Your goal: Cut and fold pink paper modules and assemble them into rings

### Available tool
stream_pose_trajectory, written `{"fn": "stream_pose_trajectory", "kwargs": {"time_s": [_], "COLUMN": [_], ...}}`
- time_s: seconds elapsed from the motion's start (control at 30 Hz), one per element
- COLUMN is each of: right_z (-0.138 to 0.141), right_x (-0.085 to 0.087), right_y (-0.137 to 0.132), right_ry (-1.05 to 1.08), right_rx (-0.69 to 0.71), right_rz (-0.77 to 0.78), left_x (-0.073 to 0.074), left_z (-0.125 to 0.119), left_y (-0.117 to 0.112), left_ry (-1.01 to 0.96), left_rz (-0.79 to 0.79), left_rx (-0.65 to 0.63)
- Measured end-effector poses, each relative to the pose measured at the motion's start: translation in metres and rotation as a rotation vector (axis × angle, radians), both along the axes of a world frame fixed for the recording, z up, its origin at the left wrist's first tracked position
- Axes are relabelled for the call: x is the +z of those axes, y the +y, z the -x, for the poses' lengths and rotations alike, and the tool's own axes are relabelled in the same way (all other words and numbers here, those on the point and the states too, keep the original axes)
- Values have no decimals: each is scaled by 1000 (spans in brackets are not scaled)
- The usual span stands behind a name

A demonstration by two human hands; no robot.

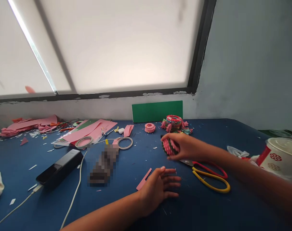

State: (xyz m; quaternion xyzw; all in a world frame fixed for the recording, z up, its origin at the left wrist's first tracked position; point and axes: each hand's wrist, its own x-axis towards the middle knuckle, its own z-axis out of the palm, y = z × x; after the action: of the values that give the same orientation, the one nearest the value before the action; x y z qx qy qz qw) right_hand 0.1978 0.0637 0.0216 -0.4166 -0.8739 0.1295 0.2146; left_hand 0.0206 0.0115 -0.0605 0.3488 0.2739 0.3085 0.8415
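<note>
My right hand [176, 146] is closed around a small ring of folded paper [169, 147], pink with dark green edges, held above the table. Scissors [210, 176] with one red and one yellow handle lie beneath that forearm, their blades partly hidden by the hand. Lower and to the left, my left hand [158, 189] has its fingers stretched out with nothing in them. Beside its thumb lies a pink paper strip [144, 179]. A pink folded-paper ring [150, 127] sits farther back, left of a multicoloured pile of folded paper pieces [174, 123].
At the left stands a black power bank [59, 166] with a white cable [79, 179]. Tape rolls [125, 143] and pink paper sheets [88, 131] lie behind it. A green board [157, 111] leans on the wall. A white-and-red tub [282, 157] is at the right.
</note>
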Motion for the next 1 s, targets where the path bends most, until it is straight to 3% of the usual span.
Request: {"fn": "stream_pose_trajectory", "kwargs": {"time_s": [0.17,0.3,0.37,0.43,0.5,0.57,0.6,0.63,0.67,0.8,0.9,1.0], "right_z": [7,27,36,42,44,43,42,40,38,29,20,10], "right_x": [26,30,29,27,26,26,26,27,28,38,49,57], "right_y": [97,159,184,206,223,237,242,246,250,255,252,248], "right_ry": [-288,-350,-375,-401,-411,-404,-395,-385,-374,-334,-322,-327], "right_rx": [-96,-134,-154,-173,-194,-218,-232,-246,-263,-349,-394,-414], "right_rz": [92,144,148,151,141,125,118,112,107,69,45,51], "left_x": [-13,-20,-15,-3,15,35,44,52,58,67,64,60], "left_z": [-2,-5,-5,-1,7,17,20,23,23,4,-18,-36], "left_y": [2,-1,1,13,39,81,105,131,157,240,275,291], "left_ry": [-15,-21,97,319,581,936,1162,1398,1492,1643,1677,1685], "left_rz": [-28,-22,-31,-150,-509,-983,-1118,-1156,-1149,-1097,-1037,-959], "left_rx": [-23,-31,-16,9,-21,58,91,86,112,129,17,-115]}}
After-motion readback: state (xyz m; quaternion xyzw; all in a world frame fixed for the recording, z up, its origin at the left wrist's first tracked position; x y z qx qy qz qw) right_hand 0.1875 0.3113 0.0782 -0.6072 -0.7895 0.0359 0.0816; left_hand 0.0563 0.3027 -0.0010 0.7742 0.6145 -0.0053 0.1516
